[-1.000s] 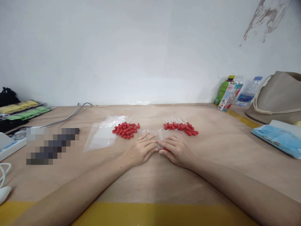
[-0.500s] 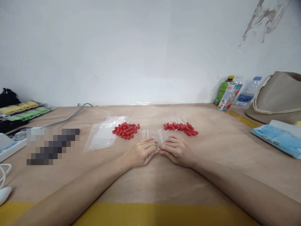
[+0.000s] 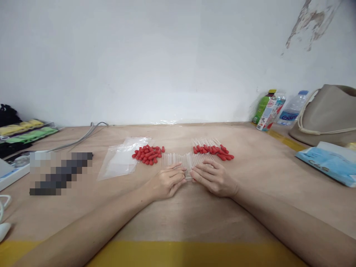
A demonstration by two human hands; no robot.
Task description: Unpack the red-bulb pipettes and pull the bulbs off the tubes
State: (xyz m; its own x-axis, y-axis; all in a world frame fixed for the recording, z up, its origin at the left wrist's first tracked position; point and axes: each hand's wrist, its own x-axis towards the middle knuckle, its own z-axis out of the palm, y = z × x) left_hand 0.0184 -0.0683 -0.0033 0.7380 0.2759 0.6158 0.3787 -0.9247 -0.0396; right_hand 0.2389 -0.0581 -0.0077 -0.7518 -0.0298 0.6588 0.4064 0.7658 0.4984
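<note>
A row of clear glass tubes (image 3: 180, 159) lies in the middle of the wooden table (image 3: 250, 193). My left hand (image 3: 166, 181) and my right hand (image 3: 213, 177) meet at the near end of the row, fingers curled and pinched together on one tube (image 3: 188, 177). Loose red rubber bulbs (image 3: 147, 154) are heaped just behind my left hand. Behind my right hand lie finished droppers with red bulbs (image 3: 214, 149). An empty clear plastic bag (image 3: 121, 160) rests left of the bulbs.
Bottles (image 3: 271, 109) and a beige bag (image 3: 328, 115) stand at the back right, with a blue packet (image 3: 326, 160) in front. Grey cables (image 3: 80, 138), trays of yellow and green items (image 3: 27, 129) and a white device (image 3: 11, 172) sit at the left. A yellow strip (image 3: 178, 254) marks the near edge.
Both hands slid slightly toward me along the tube row. My left fingers went from stretched out to curled. The red bulb seen under my right hand a second ago no longer shows.
</note>
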